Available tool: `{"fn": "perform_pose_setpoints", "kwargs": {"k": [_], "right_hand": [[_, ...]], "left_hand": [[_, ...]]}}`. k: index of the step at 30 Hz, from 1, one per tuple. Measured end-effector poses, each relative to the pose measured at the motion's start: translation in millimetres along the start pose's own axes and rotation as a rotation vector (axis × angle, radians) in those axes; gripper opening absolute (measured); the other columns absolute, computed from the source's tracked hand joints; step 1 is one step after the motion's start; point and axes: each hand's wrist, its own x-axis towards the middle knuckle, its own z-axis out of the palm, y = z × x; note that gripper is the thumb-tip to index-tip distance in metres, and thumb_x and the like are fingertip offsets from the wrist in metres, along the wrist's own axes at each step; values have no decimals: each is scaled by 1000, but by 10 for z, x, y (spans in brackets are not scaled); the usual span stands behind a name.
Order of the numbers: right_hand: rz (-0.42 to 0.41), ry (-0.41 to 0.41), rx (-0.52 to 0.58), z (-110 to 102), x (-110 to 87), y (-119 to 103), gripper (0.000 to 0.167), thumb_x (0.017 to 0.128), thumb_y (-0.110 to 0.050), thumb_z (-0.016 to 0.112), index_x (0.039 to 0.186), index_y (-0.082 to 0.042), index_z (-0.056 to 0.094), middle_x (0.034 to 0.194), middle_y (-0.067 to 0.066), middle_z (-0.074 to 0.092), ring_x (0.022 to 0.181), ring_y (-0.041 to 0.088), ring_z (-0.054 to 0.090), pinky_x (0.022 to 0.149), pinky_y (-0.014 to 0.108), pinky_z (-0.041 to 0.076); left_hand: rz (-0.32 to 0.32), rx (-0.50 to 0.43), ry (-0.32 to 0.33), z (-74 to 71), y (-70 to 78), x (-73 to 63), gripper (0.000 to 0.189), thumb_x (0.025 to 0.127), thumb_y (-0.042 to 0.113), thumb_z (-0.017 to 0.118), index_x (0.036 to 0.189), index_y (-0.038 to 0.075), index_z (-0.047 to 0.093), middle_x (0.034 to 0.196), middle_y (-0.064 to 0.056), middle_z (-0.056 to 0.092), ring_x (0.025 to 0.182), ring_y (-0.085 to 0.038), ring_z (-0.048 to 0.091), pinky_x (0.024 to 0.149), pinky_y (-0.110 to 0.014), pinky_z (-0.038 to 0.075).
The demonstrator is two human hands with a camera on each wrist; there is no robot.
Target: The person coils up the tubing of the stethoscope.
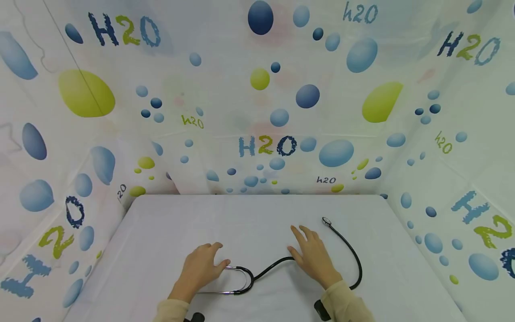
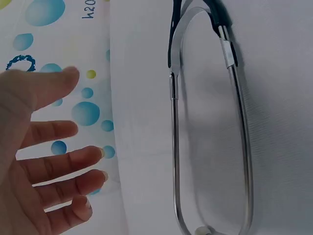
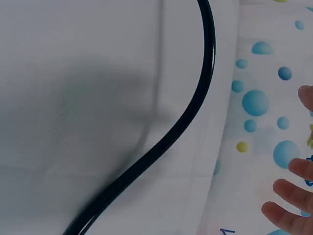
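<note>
A stethoscope with black tubing lies across the white table, its round chest piece at the far right end. Its metal ear tubes point left, and an ear tip shows at the bottom of the left wrist view. My left hand hovers over the ear tubes with spread, relaxed fingers and hides part of them. Above the tubing, my right hand is held with its fingers apart, covering a stretch of it. Neither hand grips anything.
The white table ends at a back wall of white sheeting printed with blue and green drops and H2O lettering. Similar sheeting rises along the left and right sides. Dark wrist straps show near the sleeves.
</note>
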Motion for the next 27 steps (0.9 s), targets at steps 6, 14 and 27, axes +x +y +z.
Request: {"fn": "perform_pose_setpoints", "kwargs": {"k": [6,14,27], "right_hand": [[-122,-7,55,148,-11,-98,43,82,-19,72,120,-2,60,112,15,61,102,32,58,82,45,51],[-210,-333,34,465,-77,-324,34,79,-27,75,109,-13,68,105,2,67,101,22,59,94,45,46],[-204,-361,110,428,-31,-372,16,87,-19,66,100,-14,74,79,-7,63,67,3,52,61,22,40]], "left_hand": [[28,-26,-152,108,-39,-47,72,62,36,86,123,10,57,112,-17,57,105,-36,52,80,-54,45],[19,18,-277,315,-97,-149,91,44,4,85,129,11,51,118,-21,52,116,-42,45,90,-70,32],[-18,99,-294,419,-79,-227,70,51,-1,81,116,1,55,105,-19,54,101,-39,51,86,-63,40]]}}
